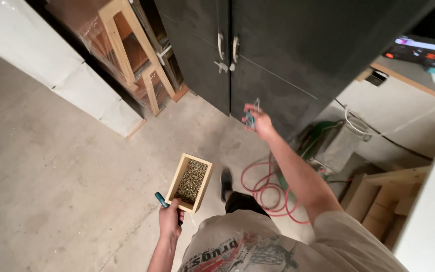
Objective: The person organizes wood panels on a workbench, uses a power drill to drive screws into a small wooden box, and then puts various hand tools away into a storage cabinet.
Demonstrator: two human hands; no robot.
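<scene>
Low in the head view, above the bare concrete floor [61, 186], the left hand [169, 219] is curled closed around the near end of a small open wooden box [192, 182], and against the same grip it pins a tool with a teal handle [161, 200] that pokes out to the left of the knuckles. Inside the box lies a heap of small dark metal screws [191, 182], filling it nearly to the rim. Off to the upper right, the right hand [261, 123] is stretched out at arm's length, fingers pinched shut on a small teal and silver object [251, 117], too small to identify, which hangs close in front of the dark cabinet doors [278, 55] and below their pale handles [227, 48]. Behind the right forearm a red hose [265, 189] coils on the floor, and a wooden frame [132, 55] wrapped in clear film leans at the upper left
</scene>
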